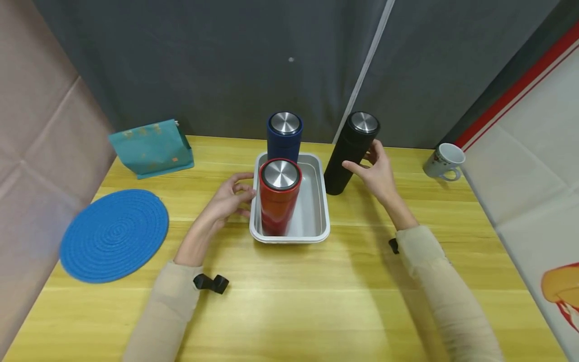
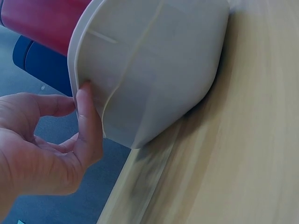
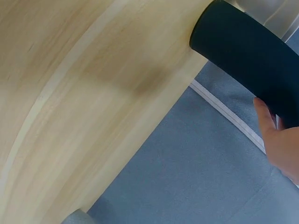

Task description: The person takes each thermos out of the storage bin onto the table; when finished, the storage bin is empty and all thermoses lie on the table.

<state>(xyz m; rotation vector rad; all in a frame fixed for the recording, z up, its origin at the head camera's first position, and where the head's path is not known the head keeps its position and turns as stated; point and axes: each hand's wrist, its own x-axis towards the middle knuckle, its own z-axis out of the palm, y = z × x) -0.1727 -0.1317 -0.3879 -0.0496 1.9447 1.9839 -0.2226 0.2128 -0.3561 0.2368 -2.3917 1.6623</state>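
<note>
R hand [image 1: 379,177] grips black flask [image 1: 347,157] round its upper body; long axis approx. vert., top leaning R in head view. Can't tell if base is off worktop [image 1: 289,296]. Flask's just R of tray [image 1: 309,201], so R hand is nearer it; L hand [image 1: 229,198] pinches tray's L rim. Red flask [image 1: 277,211] stands in tray's L half, blue flask [image 1: 285,144] behind.

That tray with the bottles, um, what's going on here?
A person's right hand grips a black bottle to the right of the tray, outside it. Their left hand pinches the tray's left rim. A red bottle and a blue bottle already stand inside the tray, the red one nearer the person.
</note>
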